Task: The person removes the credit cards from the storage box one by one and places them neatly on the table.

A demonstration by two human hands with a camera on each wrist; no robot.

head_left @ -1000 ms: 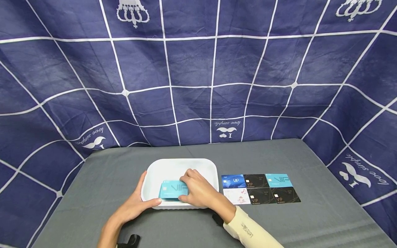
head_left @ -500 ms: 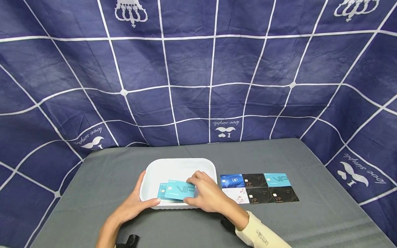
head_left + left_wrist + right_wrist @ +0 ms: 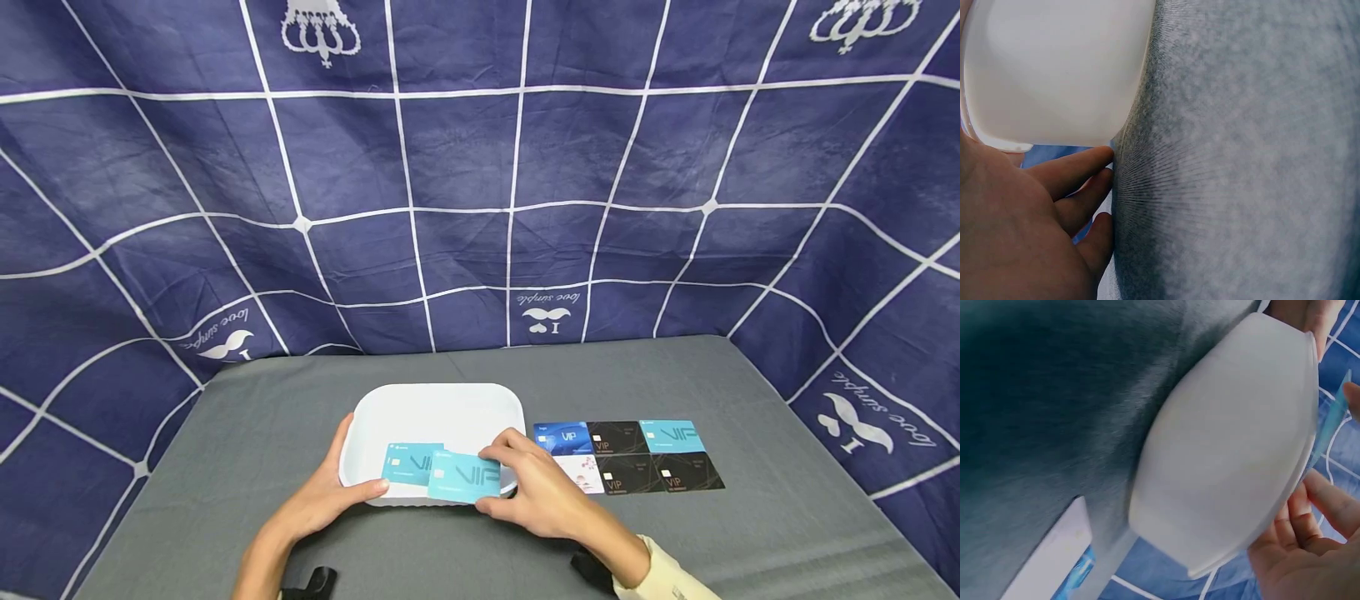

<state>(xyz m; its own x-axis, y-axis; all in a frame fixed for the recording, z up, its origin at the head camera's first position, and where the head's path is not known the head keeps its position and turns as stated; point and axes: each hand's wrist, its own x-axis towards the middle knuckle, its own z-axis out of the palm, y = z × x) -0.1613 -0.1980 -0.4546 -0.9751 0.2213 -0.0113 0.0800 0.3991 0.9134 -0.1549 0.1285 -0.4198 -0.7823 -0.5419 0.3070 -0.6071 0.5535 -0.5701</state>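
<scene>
My right hand (image 3: 536, 492) pinches a light blue VIP card (image 3: 457, 479) by its right end, thumb below and fingers above. The card is tilted and overlaps the front rim of a white plastic tray (image 3: 431, 404). A second light blue card (image 3: 403, 462) lies inside the tray at its front left, partly covered in this view. With thumb at the front rim and fingers along the left side, my left hand (image 3: 337, 479) holds the tray's front left corner. In the right wrist view, the pinched card (image 3: 1333, 419) appears edge-on above the tray's rim.
Right of the tray, several cards lie edge to edge in two rows: a dark blue card (image 3: 562, 437), a white floral one (image 3: 588, 475), a light blue one (image 3: 670, 435) and black ones (image 3: 630, 475). A blue checked curtain (image 3: 465, 250) backs the grey cloth surface (image 3: 225, 467).
My right hand has moved right and toward the front with the light blue card, uncovering the second light blue card in the tray. The left hand has stayed at the tray's corner.
</scene>
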